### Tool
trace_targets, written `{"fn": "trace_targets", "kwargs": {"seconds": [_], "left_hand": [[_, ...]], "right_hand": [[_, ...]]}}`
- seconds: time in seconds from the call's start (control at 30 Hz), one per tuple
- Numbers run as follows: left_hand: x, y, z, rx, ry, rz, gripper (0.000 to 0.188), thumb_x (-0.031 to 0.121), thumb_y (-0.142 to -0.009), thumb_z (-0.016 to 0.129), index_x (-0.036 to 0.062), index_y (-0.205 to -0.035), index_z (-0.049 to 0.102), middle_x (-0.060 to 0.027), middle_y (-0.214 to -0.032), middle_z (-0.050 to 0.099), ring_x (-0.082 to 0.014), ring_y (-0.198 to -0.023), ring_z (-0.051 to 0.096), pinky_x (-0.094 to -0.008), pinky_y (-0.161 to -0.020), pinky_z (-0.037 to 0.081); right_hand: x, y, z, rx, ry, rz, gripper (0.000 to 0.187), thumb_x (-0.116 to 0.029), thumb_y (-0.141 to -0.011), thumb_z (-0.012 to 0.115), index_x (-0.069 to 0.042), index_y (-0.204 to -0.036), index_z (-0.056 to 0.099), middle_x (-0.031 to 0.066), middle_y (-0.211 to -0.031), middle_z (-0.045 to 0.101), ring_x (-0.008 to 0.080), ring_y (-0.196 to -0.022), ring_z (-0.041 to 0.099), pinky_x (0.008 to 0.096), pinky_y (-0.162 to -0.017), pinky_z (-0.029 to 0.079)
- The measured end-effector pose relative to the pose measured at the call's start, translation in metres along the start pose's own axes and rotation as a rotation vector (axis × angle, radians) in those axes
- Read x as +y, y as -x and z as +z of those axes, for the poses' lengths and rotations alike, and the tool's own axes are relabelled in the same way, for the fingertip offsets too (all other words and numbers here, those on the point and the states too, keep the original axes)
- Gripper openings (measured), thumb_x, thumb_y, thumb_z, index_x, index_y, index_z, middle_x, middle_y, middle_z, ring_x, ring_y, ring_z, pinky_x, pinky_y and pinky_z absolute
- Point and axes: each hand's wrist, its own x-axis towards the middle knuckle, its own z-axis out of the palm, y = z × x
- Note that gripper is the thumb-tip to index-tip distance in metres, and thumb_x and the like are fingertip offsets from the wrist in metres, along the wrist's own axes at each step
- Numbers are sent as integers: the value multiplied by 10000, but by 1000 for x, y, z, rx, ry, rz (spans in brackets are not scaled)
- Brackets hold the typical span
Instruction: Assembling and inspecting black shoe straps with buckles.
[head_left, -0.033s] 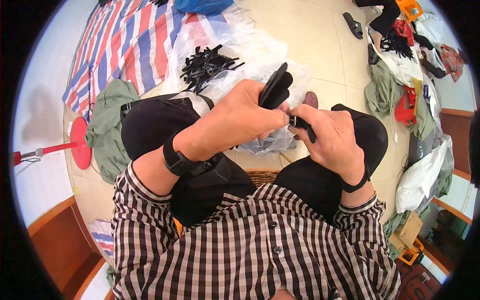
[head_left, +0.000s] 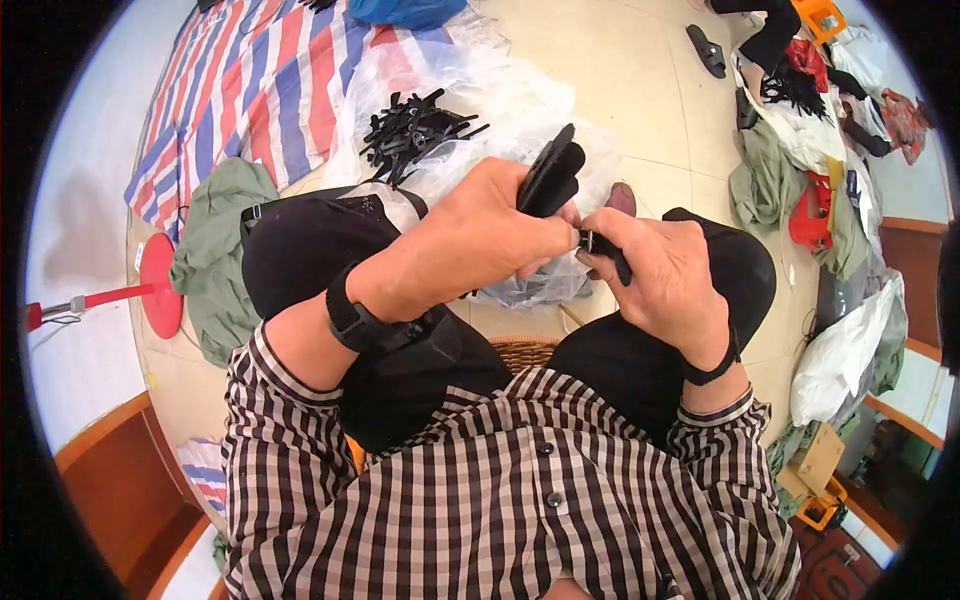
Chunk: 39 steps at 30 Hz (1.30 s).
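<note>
Gripping a bundle of black straps (head_left: 553, 178) above the lap, the left hand (head_left: 490, 235) closes its fingers around it to steady it, while the right hand (head_left: 660, 270) pinches a small buckle end (head_left: 590, 243) between thumb and forefinger. A loose pile of black parts (head_left: 415, 130) lies on clear plastic sheeting (head_left: 490, 100) just beyond the knees, within reach.

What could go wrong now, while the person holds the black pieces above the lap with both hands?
1. The left hand holds several flat black plastic pieces fanned out; the outer ones may slip from the grip.
2. The right hand pinches a small black part with a metal buckle; it could drop between the knees.
3. A dropped piece might be hard to find in the crinkled clear plastic sheet below.
</note>
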Motion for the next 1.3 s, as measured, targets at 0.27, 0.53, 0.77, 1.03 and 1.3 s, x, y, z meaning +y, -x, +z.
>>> {"fn": "trace_targets", "kwargs": {"seconds": [0.27, 0.53, 0.77, 1.03, 1.3], "left_hand": [[-10, -3, -1, 49, -128, 33, 93, 134, -755, 609, 52, -791, 584, 69, -552, 440, -18, -461, 403, -191, -409, 348], [-13, -1, 1, 66, -120, 104, 138, 162, -765, 607, 42, -831, 585, 62, -568, 449, -20, -478, 422, -194, -407, 378], [-12, 0, 0, 82, -154, 129, 143, 162, -773, 598, 40, -845, 582, 61, -558, 444, -23, -441, 433, -199, -374, 386], [-15, 0, -1, 93, -236, 242, 140, 136, -782, 585, 5, -831, 583, 55, -536, 449, -26, -430, 442, -198, -371, 360], [-25, -7, -1, 159, -406, 429, 128, 110, -785, 571, -8, -746, 538, 34, -528, 446, -32, -437, 433, -211, -367, 336]], "right_hand": [[-3, -7, -10, -93, 44, 34, 336, -67, -671, 704, -57, -979, 568, 72, -788, 617, 221, -602, 592, 299, -522, 403], [18, -3, -5, -110, -682, 276, 258, -103, -763, 632, -37, -1005, 572, 91, -802, 627, 193, -559, 577, 265, -514, 424], [15, -3, -1, -136, -965, 634, 179, -110, -807, 613, -16, -959, 602, -17, -793, 613, 10, -573, 476, 174, -497, 385], [16, -3, 7, -108, -1047, 653, 147, -90, -806, 619, -21, -936, 609, -46, -762, 578, -9, -584, 443, 154, -488, 353], [17, -4, 10, -93, -1001, 669, 118, -125, -789, 651, -50, -862, 597, -74, -661, 499, -7, -538, 381, 160, -477, 310]]}}
